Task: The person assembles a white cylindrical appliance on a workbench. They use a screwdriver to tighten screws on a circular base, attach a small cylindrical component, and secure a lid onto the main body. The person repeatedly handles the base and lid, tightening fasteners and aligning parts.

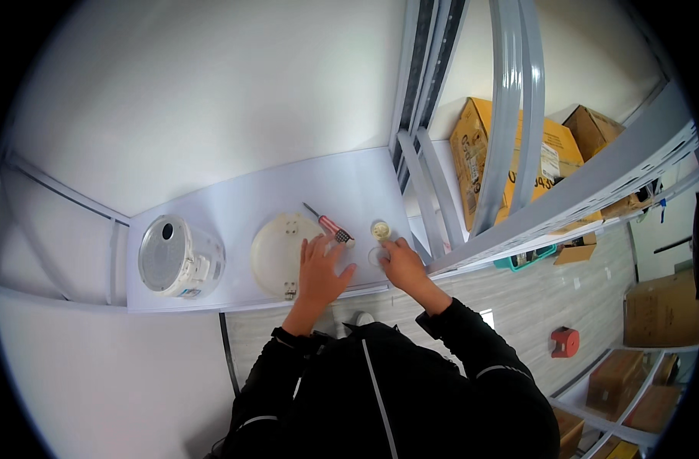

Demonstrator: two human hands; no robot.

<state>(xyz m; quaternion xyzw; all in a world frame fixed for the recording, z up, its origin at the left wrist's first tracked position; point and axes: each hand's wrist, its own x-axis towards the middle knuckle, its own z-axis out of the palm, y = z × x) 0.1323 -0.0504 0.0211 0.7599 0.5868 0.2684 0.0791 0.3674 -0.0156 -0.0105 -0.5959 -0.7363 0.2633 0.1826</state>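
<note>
My left hand (322, 269) is open, its fingers spread over the right side of a round white cover (274, 256) with metal clips. Just beyond its fingertips lies a screwdriver (332, 227) with a red and black handle, its shaft pointing away to the left. A small pale piece shows by those fingertips, too small to name. My right hand (403, 264) is closed in a pinch at the rim of a clear round lid (377, 257). Slightly beyond it sits a small round tub (380, 229) with pale bits inside.
At the left of the white shelf (242, 200) stands a white bucket-shaped container (185, 256) with a grey round top. Grey uprights (506, 115) rise at the right, with a yellow cardboard box (479, 153) behind them. A red stool (565, 342) stands on the floor.
</note>
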